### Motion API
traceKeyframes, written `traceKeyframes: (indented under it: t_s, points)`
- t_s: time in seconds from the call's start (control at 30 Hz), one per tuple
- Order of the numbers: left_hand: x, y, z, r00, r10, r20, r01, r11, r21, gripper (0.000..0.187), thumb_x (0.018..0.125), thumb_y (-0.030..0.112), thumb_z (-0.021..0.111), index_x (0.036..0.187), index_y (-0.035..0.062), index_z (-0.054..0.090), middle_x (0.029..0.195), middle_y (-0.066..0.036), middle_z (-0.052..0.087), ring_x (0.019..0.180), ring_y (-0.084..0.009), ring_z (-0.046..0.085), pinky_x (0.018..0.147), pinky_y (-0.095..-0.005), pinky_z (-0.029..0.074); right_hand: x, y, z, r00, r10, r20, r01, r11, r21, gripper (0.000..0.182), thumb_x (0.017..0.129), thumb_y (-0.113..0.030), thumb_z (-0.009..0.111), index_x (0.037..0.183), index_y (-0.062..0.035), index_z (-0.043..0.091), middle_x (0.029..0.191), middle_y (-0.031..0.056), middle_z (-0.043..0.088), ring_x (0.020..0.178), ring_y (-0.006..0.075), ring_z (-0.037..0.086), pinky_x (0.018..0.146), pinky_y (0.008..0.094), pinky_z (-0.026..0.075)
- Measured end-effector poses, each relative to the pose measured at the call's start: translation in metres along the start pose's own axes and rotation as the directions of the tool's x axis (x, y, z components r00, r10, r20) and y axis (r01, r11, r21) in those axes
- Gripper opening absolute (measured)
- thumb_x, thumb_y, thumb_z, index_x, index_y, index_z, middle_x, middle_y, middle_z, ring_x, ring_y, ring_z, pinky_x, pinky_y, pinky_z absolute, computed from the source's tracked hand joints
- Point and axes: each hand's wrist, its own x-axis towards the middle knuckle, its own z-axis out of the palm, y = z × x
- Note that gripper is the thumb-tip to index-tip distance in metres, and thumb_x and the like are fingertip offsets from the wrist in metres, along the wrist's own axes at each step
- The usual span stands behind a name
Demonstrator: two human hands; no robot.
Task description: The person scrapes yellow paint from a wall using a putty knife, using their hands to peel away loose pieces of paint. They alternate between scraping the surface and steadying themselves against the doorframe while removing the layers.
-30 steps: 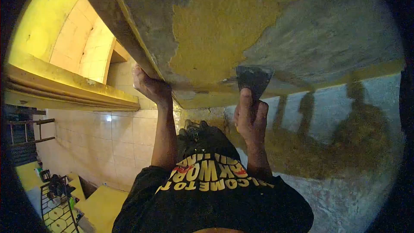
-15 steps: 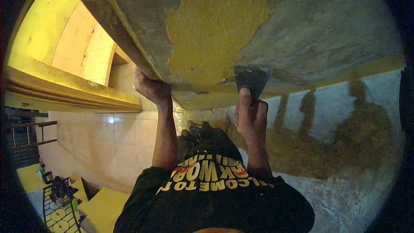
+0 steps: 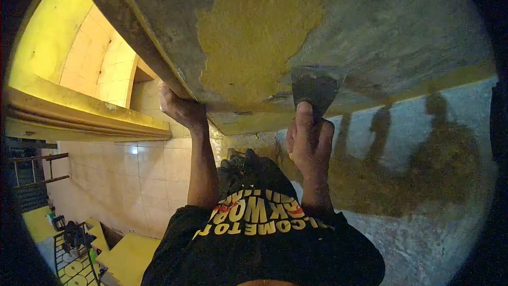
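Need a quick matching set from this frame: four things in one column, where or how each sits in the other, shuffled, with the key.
Things:
1. right hand
2. left hand
3. scraper blade
4. yellow paint patch

Places or states:
A. gripping the edge of the overhead slab
B. flat against the grey surface, just right of the yellow
C. wrapped around the scraper's handle, thumb up along it
D. rough-edged area left on the slab, between the two hands and above them

Pairs: 1-C, 2-A, 3-B, 4-D
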Motion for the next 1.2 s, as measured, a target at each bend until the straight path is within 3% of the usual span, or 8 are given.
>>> traceKeyframes:
  t_s: [0.07,0.3,0.4,0.5,0.67,0.77,1.1,1.2]
  points:
    - [0.000,0.012,0.003,0.991,-0.118,-0.059,0.102,0.970,-0.223,0.034,0.087,0.029,0.040,0.075,-0.0002,0.052,0.067,-0.008,0.051,0.061,-0.0199,0.049,0.058,-0.0336,0.041,0.009,-0.026,-0.014,0.994,0.094,0.059,-0.099,0.990,0.097,0.053,0.090,-0.044,0.048,0.051,-0.0092,0.037,0.043,0.0013,0.039,0.035,0.0117,0.040,0.035,0.0280,0.029]
    - [-0.002,-0.004,0.000,0.998,-0.042,-0.036,0.038,0.993,-0.115,0.040,0.088,0.032,0.033,0.075,-0.0004,0.052,0.068,-0.009,0.053,0.062,-0.0220,0.051,0.059,-0.0345,0.042,0.020,-0.057,-0.026,0.854,0.423,0.301,-0.515,0.768,0.382,0.054,0.090,-0.044,0.047,0.051,-0.0087,0.036,0.042,0.0015,0.038,0.035,0.0113,0.038,0.035,0.0276,0.029]
    - [-0.002,-0.003,0.001,0.988,-0.151,-0.027,0.146,0.980,-0.133,0.040,0.088,0.032,0.032,0.075,-0.0002,0.053,0.069,-0.010,0.055,0.062,-0.0226,0.052,0.060,-0.0353,0.042,0.023,-0.058,-0.027,0.860,0.386,0.332,-0.499,0.770,0.398,0.054,0.090,-0.045,0.047,0.051,-0.0088,0.037,0.042,0.0016,0.038,0.034,0.0108,0.037,0.035,0.0274,0.028]
    - [-0.003,-0.002,-0.002,0.990,0.144,-0.006,-0.138,0.962,0.236,0.043,0.088,0.034,0.030,0.076,0.0000,0.053,0.071,-0.010,0.056,0.063,-0.0229,0.052,0.061,-0.0367,0.043,0.018,-0.054,-0.024,0.854,0.422,0.304,-0.516,0.762,0.391,0.054,0.089,-0.047,0.047,0.052,-0.0088,0.037,0.042,0.0015,0.038,0.035,0.0104,0.037,0.035,0.0273,0.028]
    - [-0.003,0.003,-0.001,0.996,-0.086,-0.034,0.082,0.991,-0.105,0.030,0.085,0.026,0.041,0.080,-0.0003,0.054,0.072,-0.011,0.056,0.064,-0.0242,0.054,0.061,-0.0355,0.043,0.016,-0.054,-0.022,0.867,0.417,0.272,-0.496,0.768,0.405,0.054,0.089,-0.047,0.048,0.052,-0.0089,0.037,0.042,0.0011,0.038,0.035,0.0104,0.037,0.035,0.0271,0.028]
    - [-0.001,0.000,0.000,0.994,0.110,-0.016,-0.107,0.983,0.152,0.032,0.086,0.028,0.040,0.081,-0.0008,0.055,0.071,-0.011,0.054,0.065,-0.0223,0.053,0.060,-0.0348,0.043,0.015,-0.045,-0.021,0.894,0.367,0.258,-0.444,0.811,0.382,0.054,0.088,-0.047,0.049,0.052,-0.0091,0.037,0.042,0.0007,0.038,0.035,0.0104,0.038,0.035,0.0270,0.028]
    - [-0.002,0.000,-0.002,0.999,-0.052,0.014,0.052,0.998,-0.023,0.036,0.087,0.030,0.037,0.080,-0.0009,0.054,0.069,-0.010,0.054,0.063,-0.0224,0.052,0.060,-0.0355,0.043,0.012,-0.038,-0.020,0.936,0.289,0.203,-0.345,0.869,0.354,0.053,0.090,-0.045,0.048,0.052,-0.0093,0.037,0.043,-0.0002,0.037,0.035,0.0101,0.038,0.035,0.0274,0.028]
    - [0.002,0.001,0.003,0.986,0.160,-0.044,-0.153,0.981,0.120,0.044,0.089,0.034,0.029,0.080,-0.0008,0.054,0.069,-0.010,0.054,0.064,-0.0200,0.051,0.060,-0.0353,0.042,0.023,-0.041,-0.026,0.871,0.368,0.326,-0.468,0.824,0.319,0.042,0.090,-0.035,0.053,0.061,-0.0048,0.054,0.049,0.0046,0.050,0.046,0.0142,0.047,0.046,0.0333,0.035]
